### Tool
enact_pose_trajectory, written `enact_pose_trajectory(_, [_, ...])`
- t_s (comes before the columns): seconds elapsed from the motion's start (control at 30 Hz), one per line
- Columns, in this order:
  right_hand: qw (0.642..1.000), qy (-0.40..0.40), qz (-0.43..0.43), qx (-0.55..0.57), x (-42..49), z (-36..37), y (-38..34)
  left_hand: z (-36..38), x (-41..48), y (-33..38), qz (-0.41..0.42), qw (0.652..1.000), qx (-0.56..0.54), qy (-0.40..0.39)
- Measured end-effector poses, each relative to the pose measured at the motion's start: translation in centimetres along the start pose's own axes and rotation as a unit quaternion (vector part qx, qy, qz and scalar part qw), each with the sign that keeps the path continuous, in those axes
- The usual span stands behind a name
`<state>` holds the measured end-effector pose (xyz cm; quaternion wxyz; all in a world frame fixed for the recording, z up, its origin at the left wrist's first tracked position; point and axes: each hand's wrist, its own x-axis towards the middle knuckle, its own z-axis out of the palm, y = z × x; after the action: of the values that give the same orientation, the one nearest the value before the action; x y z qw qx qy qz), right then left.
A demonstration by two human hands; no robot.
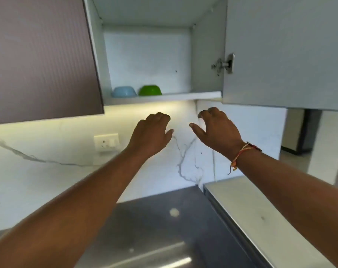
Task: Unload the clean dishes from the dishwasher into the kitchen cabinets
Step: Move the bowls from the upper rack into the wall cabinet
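The open wall cabinet (148, 55) fills the view above me, its door (280, 55) swung out to my right, and the dark counter (154, 219) lies well below my arms. The cabinet's bottom shelf (183, 95) sits just above both my hands. My left grip (152, 132) and right grip (216, 128) hang side by side under its front edge, apart from each other, fingers loosely curled and holding nothing. Two of the dishes are put away on the shelf's left part: a green bowl (150, 90) and, beside it further left, a blue bowl (124, 91), both upside down on their rims and round, so with no long axis to mind. They lie up from my left grip, which is nearly under the green one; my right grip is under the bare stretch of shelf to the right. The dishwasher is out of view, so I judge my next reach goes down and away from here, and the next dish belongs on that bare stretch.
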<state>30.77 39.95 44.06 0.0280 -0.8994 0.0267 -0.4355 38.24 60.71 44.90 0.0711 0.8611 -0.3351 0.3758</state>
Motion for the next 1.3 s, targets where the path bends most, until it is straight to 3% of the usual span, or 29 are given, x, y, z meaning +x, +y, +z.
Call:
enact_pose_trajectory(0.37, [0.965, -0.217, 0.128, -0.074, -22.5, -3.2, 5.9, 6.2, -14.1, 15.4, 0.095, 0.975, -0.124, -0.157])
enact_pose_trajectory(0.9, [0.880, -0.334, 0.318, -0.110, -50.6, -20.5, 21.9, 8.5, -25.6, 46.2, 0.204, 0.900, -0.196, -0.331])
enact_pose_trajectory(1.1, [0.854, -0.360, 0.363, -0.099, -58.9, -24.1, 25.6, 9.6, -29.0, 53.4, 0.194, 0.874, -0.207, -0.395])
enact_pose_trajectory(1.3, [0.829, -0.378, 0.406, -0.067, -63.2, -23.2, 28.7, 12.6, -31.2, 58.4, 0.215, 0.847, -0.193, -0.446])
